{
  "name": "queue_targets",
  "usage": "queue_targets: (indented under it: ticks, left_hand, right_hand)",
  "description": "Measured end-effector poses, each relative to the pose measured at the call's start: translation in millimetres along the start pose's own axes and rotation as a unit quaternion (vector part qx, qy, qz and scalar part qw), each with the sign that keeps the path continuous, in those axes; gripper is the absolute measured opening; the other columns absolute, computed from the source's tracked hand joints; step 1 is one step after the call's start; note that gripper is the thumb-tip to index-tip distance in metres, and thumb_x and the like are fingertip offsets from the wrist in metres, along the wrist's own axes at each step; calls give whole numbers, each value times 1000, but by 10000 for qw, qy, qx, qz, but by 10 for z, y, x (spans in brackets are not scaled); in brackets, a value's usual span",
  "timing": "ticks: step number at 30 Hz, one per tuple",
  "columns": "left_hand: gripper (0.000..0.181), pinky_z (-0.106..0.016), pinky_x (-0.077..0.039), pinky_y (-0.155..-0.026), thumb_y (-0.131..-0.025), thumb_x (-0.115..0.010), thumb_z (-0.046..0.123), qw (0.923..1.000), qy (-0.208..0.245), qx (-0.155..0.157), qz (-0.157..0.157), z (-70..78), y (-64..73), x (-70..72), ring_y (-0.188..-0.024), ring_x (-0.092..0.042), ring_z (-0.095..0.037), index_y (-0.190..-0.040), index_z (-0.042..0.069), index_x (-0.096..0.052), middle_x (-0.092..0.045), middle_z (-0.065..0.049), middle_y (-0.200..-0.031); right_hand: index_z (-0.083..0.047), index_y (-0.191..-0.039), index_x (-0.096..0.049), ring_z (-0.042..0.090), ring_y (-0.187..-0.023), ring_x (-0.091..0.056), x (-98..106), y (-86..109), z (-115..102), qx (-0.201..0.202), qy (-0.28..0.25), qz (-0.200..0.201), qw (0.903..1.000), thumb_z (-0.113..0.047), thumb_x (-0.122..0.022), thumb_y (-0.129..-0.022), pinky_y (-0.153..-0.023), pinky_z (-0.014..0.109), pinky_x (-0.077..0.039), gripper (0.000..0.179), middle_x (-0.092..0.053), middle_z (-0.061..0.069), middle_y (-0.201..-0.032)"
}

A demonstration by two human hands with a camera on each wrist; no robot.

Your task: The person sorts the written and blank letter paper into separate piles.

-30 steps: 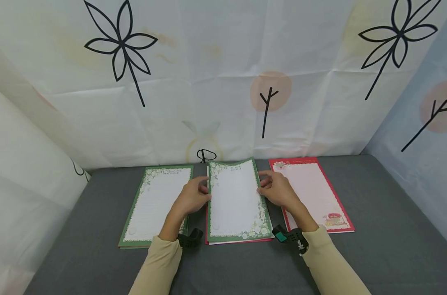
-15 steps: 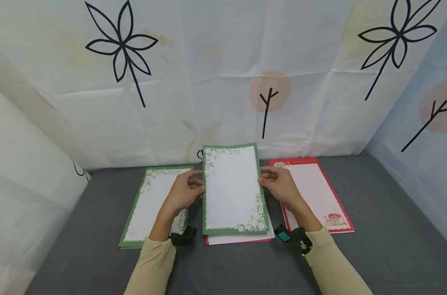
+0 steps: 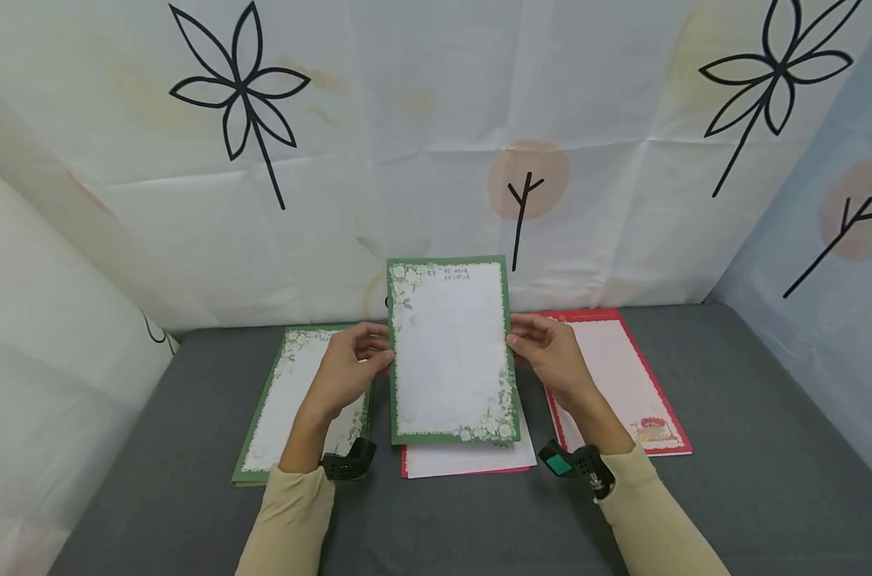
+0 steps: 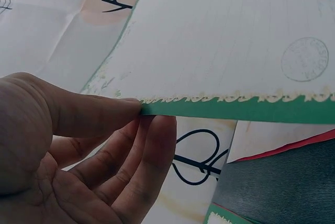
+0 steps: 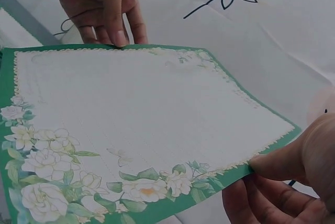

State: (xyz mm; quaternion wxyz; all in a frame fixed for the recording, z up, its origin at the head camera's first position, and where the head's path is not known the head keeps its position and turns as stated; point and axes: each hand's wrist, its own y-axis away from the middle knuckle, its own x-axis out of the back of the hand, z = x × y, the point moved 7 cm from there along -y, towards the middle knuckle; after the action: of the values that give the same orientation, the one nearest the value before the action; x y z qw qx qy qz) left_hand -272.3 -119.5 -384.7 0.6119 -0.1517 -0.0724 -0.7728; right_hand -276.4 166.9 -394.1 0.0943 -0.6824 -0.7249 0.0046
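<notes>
A sheet of green-bordered stationery paper [image 3: 450, 352] with white printed flowers is held up above the middle pile. My left hand [image 3: 346, 368] pinches its left edge; in the left wrist view the thumb [image 4: 99, 111] lies on top and the fingers [image 4: 157, 150] underneath. At the opposite edge my right hand [image 3: 554, 360] pinches the sheet the same way, seen closely in the right wrist view with its thumb [image 5: 280, 161] over the green border. Below the raised sheet, the middle pile [image 3: 472, 462] shows a white page and a red edge.
To the left lies a green-bordered pile of paper [image 3: 270, 436], partly behind my left arm. A red-bordered sheet pile [image 3: 623, 376] lies to the right, partly under my right hand. Grey cloth [image 3: 753, 448] covers the table, and a printed white curtain [image 3: 422, 120] hangs behind it.
Both hands have lifted the green-bordered sheet off the middle pile, up and slightly to the left. The white page and red edge below now show more. The side piles have stayed put.
</notes>
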Motion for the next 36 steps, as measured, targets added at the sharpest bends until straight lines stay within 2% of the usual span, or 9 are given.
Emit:
queue_targets:
  ticks: [9,14,21,24,31,36]
  left_hand:
    - [34,-49,-56,-84,-99,-61,-1,9997,34,26,236,24,24,75,-100,-68,-35,-132,-8,-56,-64,-26,-117]
    - [34,-41,-57,-81,-99,-61,-1,9994,32,70,344,38,35,129,-100,-68,-34,-133,-7,-56,-64,-26,-117]
    - [39,-34,-58,-81,-99,-60,-3,9987,-27,77,509,29,43,223,-105,-67,-38,-138,-5,-54,-63,-28,-120]
    - [40,-33,-58,-80,-100,-60,-2,9982,-32,56,602,29,60,286,-105,-67,-37,-139,-4,-54,-64,-28,-119]
    - [39,-32,-58,-78,-99,-60,-3,9957,-235,101,887,2,89,460,-95,-70,-24,-138,-3,-56,-66,-27,-115]
    - [40,-31,-57,-79,-100,-58,-2,9917,-587,285,1107,-18,137,594,-102,-69,-33,-139,-3,-55,-64,-28,-121]
  right_hand:
    - [13,-131,-59,7,-85,-69,-37,5,-19,101,-208,44,9997,5,-62,-97,-79,32,-59,35,-70,17,-104]
    - [15,-132,-57,6,-84,-70,-75,9,-32,196,-378,61,9991,7,-62,-97,-76,28,-58,36,-70,21,-105]
    - [12,-130,-61,10,-77,-71,-158,-7,-67,313,-751,341,9961,8,-64,-95,-72,29,-59,36,-73,20,-100]
    - [11,-128,-64,12,-75,-71,-217,-23,-90,379,-871,423,9946,8,-66,-94,-72,31,-60,34,-73,21,-98]
    - [9,-126,-66,14,-75,-72,-419,-79,-109,265,-1079,510,9925,8,-65,-94,-72,34,-60,32,-72,22,-97]
    - [8,-125,-67,15,-73,-72,-615,-108,-116,175,-1188,464,9917,8,-65,-95,-71,33,-60,30,-72,24,-96]
